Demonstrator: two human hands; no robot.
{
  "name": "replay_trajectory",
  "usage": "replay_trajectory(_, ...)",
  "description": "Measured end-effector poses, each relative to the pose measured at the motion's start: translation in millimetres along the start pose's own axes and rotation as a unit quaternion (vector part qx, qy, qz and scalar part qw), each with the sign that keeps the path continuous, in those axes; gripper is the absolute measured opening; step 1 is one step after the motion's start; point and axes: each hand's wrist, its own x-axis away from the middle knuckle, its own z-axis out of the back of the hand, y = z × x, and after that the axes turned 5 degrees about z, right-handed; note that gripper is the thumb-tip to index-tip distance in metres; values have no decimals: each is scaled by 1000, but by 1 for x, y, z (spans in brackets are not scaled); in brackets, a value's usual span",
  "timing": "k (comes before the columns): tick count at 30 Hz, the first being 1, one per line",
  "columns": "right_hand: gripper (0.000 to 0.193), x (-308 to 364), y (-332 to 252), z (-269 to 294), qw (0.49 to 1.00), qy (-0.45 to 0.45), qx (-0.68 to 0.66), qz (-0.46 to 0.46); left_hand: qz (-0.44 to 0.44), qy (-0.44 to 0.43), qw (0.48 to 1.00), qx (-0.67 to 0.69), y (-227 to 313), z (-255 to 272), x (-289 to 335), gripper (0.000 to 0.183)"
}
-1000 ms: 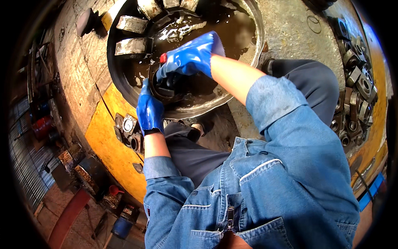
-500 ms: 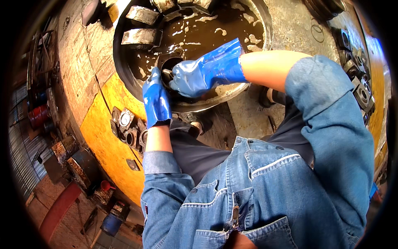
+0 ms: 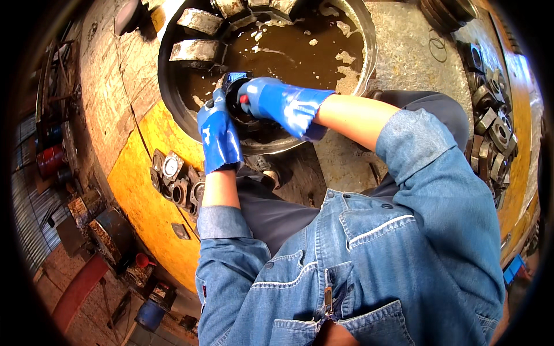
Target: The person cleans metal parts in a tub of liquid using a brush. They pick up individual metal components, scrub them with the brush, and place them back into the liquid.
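My left hand, in a blue rubber glove, grips the left side of a dark, wet metal part with a round opening. My right hand, gloved alike, is curled at the right side of that opening. A small red end shows at its fingers; the rest of that thing is hidden. Both hands are over the near left side of a large round basin of brown, foamy liquid.
Thick metal blocks line the basin's far left inside. Several small flanged metal parts lie on the yellow floor plate at left. More metal parts are piled at right. Two thin rings lie beyond the basin.
My right hand has turned over the part, and its elbow has come down and inward. The red end now shows where a metallic tip was seen. The metal part has tilted slightly.
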Motion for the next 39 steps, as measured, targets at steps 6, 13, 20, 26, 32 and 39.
replay_trajectory(6, 25, 45, 16, 4, 879, 77, -465, -71, 6, -2, 999, -54, -12, 22, -19, 50)
replay_trajectory(13, 39, -29, 7, -87, 294, 282, -886, -222, -349, 92, 807, -467, -29, 47, -18, 52)
replay_trajectory(20, 31, 2, 15, -68, 568, 160, -807, -4, -128, 32, 967, -219, -8, 16, 3, 53)
replay_trajectory(26, 29, -9, 47, -6, 944, 45, -280, 170, -59, -7, 991, -118, 1, 10, 0, 55)
replay_trajectory(32, 26, 12, 17, 25, 966, -65, 119, 221, 15, 22, 984, -179, 11, 5, 4, 37)
replay_trajectory(39, 22, 49, 14, 28, 835, 5, 433, 340, 43, 18, 998, -36, 8, 2, 0, 43)
